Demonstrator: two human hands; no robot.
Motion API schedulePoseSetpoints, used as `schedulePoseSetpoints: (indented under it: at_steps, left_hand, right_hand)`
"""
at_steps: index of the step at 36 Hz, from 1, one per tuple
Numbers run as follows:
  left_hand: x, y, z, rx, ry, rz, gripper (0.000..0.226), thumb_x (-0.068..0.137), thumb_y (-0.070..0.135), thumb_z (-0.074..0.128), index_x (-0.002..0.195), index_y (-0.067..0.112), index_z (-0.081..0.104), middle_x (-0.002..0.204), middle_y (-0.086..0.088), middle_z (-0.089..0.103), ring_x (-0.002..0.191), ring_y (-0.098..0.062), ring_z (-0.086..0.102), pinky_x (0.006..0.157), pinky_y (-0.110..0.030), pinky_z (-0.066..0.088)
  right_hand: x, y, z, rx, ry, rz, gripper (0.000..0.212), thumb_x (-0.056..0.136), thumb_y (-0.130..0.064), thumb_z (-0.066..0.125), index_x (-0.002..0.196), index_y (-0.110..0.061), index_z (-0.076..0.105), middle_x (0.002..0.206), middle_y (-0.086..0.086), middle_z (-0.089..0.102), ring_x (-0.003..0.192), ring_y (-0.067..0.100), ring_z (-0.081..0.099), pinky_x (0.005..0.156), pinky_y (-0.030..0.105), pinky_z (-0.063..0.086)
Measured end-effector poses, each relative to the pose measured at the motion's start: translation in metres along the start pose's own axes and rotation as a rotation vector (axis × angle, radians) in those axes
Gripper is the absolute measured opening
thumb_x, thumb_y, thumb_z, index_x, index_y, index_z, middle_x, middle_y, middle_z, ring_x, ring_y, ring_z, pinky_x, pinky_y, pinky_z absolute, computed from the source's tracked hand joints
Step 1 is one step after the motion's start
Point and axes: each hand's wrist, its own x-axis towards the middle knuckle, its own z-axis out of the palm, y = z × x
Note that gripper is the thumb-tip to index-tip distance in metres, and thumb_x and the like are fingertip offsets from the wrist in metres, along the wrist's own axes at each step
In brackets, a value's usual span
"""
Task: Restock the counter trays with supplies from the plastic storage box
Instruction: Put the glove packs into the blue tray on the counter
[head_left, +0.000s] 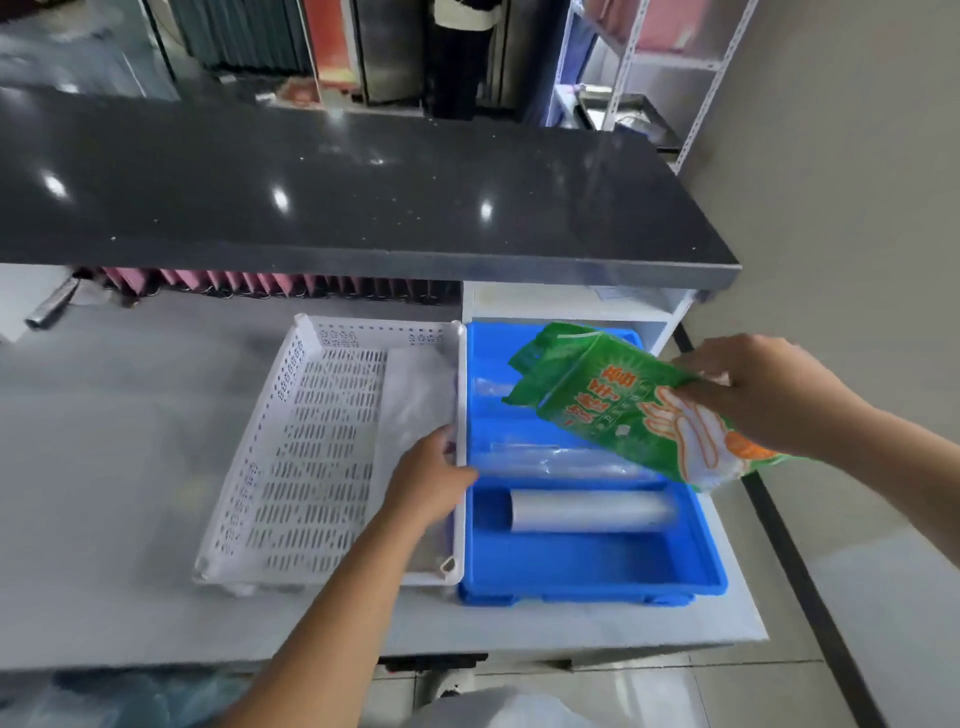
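Note:
My right hand (763, 395) grips a green pack of disposable gloves (623, 405) and holds it tilted above the blue tray (587, 571). Inside the blue tray lie a roll of clear plastic bags (592, 512) and flat clear packs (566, 460). My left hand (428, 480) rests on the right rim of the white perforated tray (311, 452), fingers curled over the edge where the two trays meet. A clear plastic pack (421, 395) lies along the white tray's right side.
Both trays stand side by side on a grey lower counter (114, 467). A black raised countertop (337, 187) overhangs behind them. Pink folders (260, 283) line the gap beneath it. Clear plastic (130, 696) shows at the bottom edge. Tiled floor lies at the right.

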Motion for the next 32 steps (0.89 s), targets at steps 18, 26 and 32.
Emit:
schedulePoseSetpoints:
  at_steps: [18,26,32]
  left_hand:
    - [0.019,-0.024,0.003,0.03,-0.02,0.057,0.061,0.089,0.019,0.066,0.146,0.028,0.047,0.13,0.009,0.064,0.1,-0.011,0.068,0.085,-0.039,0.06]
    - [0.014,-0.026,0.006,-0.003,0.0,0.044,0.057,0.091,0.022,0.065,0.143,0.036,0.047,0.12,0.021,0.064,0.088,0.001,0.069,0.082,-0.033,0.061]
    - [0.011,-0.027,0.006,-0.056,0.01,0.018,0.056,0.09,0.018,0.065,0.14,0.039,0.051,0.115,0.027,0.064,0.086,0.007,0.069,0.079,-0.028,0.061]
  right_hand:
    - [0.125,-0.033,0.089,-0.392,0.17,-0.253,0.037,0.09,-0.006,0.054,0.121,-0.023,0.066,0.107,0.006,0.062,0.102,0.031,0.059,0.064,0.036,0.045]
    - [0.149,-0.023,0.131,-0.428,0.05,-0.249,0.041,0.084,0.002,0.053,0.116,-0.02,0.067,0.106,0.005,0.059,0.103,0.03,0.058,0.063,0.034,0.032]
    - [0.167,-0.02,0.12,-0.429,-0.041,-0.288,0.045,0.088,-0.005,0.05,0.122,-0.029,0.067,0.116,0.0,0.065,0.105,0.027,0.063,0.07,0.032,0.037]
